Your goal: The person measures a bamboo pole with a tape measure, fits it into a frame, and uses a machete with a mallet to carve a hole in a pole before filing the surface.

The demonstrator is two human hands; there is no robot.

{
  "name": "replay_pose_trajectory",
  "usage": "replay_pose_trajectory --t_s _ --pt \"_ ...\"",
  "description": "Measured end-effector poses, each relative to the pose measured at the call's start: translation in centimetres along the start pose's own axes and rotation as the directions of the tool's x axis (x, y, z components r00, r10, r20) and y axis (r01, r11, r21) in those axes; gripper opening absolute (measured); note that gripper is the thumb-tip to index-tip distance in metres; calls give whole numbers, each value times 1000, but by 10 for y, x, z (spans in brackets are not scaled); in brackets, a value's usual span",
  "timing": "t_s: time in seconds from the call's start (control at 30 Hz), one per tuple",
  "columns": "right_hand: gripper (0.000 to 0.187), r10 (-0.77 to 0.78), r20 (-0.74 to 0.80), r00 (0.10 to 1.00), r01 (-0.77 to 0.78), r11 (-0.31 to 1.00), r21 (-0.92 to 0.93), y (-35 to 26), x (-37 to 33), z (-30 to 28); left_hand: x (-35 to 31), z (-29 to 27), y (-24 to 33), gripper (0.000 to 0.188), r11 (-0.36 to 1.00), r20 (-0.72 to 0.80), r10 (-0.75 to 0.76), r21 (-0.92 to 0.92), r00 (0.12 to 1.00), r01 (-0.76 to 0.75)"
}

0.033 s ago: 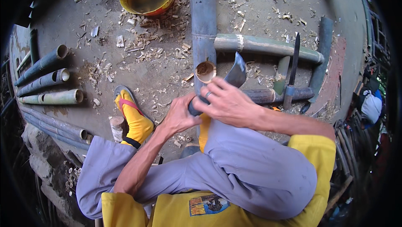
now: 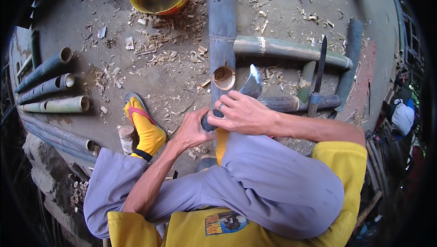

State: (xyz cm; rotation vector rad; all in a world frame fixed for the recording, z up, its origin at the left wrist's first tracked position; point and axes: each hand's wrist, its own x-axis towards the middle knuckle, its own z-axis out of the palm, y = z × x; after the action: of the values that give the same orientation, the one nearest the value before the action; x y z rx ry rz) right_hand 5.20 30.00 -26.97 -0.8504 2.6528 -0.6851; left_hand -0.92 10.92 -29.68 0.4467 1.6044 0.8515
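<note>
Both hands are closed on a knife with a broad curved blade [image 2: 253, 84] and a dark rounded handle [image 2: 211, 121]. My left hand [image 2: 192, 127] wraps the butt of the handle. Nearer the blade, the fingers of my right hand [image 2: 242, 112], one wearing a ring, curl over the tool and hide part of it. The blade slants up and to the right, beyond my right fingers. Just above my hands lies a thick bamboo pole [image 2: 221, 14] with a round pale opening [image 2: 223, 78] in it; the blade is to the right of that opening.
Bamboo pieces form a frame [image 2: 291, 48] at right, where a long straight knife [image 2: 320, 64] stands against a crosspiece. A yellow bucket [image 2: 186, 1] of brownish liquid is at the far side. Cut bamboo tubes [image 2: 45, 93] lie at left. Shavings litter the ground. My sandalled foot [image 2: 148, 128] is left.
The blade has turned, its tip shifting left and slightly nearer me, and its face now catches the light. My right hand has come slightly nearer; both hands keep their hold.
</note>
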Motion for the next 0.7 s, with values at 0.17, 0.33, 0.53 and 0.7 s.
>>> replay_pose_trajectory --t_s 0.17,0.33,0.53,0.7 --pt "24 -207 322 924 113 951 289 18 45 59 -17 27 -52 43 977 -165 -194 -123 967 175" --pt "26 -75 333 940 -91 886 455 40 89 67 -4 -6 -59 37 967 -461 -50 201 886 159" --pt "36 353 89 931 -314 656 686 50 91 36 34 -114 -5 26 702 -183 33 704 983 108" --pt "45 744 -307 594 -231 523 820 55 73 44 116 -143 86 10 225 249 245 925 937 -305"
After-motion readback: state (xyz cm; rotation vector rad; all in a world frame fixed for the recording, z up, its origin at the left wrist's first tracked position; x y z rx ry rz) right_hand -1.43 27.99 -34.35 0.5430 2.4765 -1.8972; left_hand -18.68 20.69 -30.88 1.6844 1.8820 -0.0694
